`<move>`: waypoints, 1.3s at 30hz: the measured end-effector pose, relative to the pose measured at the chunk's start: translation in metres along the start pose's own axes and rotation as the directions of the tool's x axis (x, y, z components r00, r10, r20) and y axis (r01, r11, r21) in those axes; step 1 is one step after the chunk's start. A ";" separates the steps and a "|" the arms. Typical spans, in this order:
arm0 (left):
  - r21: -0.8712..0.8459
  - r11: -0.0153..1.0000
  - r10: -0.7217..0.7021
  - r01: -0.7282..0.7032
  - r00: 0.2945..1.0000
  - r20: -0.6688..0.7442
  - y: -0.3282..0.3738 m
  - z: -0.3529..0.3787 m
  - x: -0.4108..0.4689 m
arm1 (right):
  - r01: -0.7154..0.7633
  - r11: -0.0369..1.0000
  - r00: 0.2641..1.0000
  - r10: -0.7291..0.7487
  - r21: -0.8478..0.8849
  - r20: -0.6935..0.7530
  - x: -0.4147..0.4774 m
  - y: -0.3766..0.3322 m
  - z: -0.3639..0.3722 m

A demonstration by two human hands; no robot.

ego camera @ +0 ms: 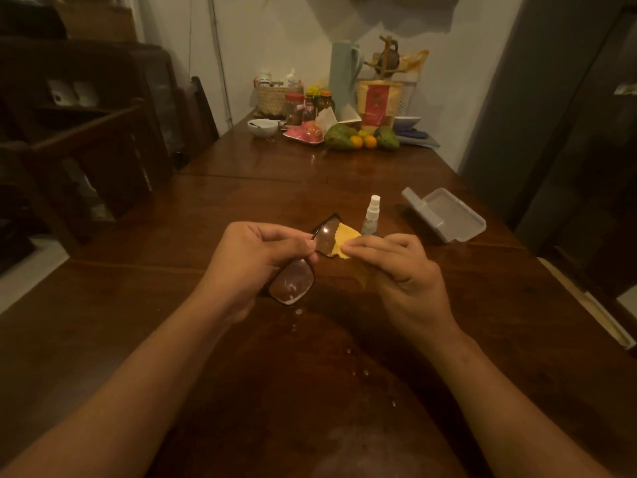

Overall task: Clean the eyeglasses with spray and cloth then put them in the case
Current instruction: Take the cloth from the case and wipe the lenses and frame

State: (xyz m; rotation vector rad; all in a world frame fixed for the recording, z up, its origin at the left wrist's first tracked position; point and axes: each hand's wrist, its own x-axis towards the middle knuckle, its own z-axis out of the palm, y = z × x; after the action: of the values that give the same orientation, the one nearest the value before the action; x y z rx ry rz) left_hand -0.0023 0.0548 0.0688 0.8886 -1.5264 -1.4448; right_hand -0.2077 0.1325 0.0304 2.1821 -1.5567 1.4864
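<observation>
Dark-framed eyeglasses [293, 281] are held above the wooden table [241, 201], with my left hand [255, 257] pinching the bridge between the lenses. The near lens carries white spray droplets. My right hand [400, 267] pinches a yellow cloth [344, 236] against the far lens. A small clear spray bottle [371, 217] with a white nozzle stands upright just behind my right hand. An open translucent grey case [448, 219] lies to the right of the bottle, lid tilted up.
Droplets [358, 370] dot the table near me. At the far end stand jars, a woven basket [275, 98], a white bowl [262, 127], fruit [358, 138] and a pitcher [343, 77]. Dark wooden chairs [103, 150] line the left side.
</observation>
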 end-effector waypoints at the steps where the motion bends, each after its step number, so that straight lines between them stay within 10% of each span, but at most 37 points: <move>1: -0.006 1.000 -0.006 0.006 1.000 -0.005 0.001 0.000 0.000 | -0.006 0.999 1.000 0.006 0.037 -0.009 0.000 -0.002 0.001; 13: -0.120 0.992 0.017 -0.031 0.993 -0.113 0.002 0.005 -0.001 | 0.253 0.914 0.966 -0.258 -0.317 0.027 -0.003 -0.022 0.019; 39: -0.214 0.977 -0.025 0.010 0.997 -0.068 0.005 0.005 -0.002 | 0.424 0.890 0.891 -0.376 -0.169 0.255 -0.002 -0.041 0.022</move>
State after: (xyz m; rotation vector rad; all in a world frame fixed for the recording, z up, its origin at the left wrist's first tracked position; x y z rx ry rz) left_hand -0.0058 0.0588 0.0738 0.8160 -1.2870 -1.5412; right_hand -0.1625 0.1414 0.0352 2.3994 -1.1448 0.9343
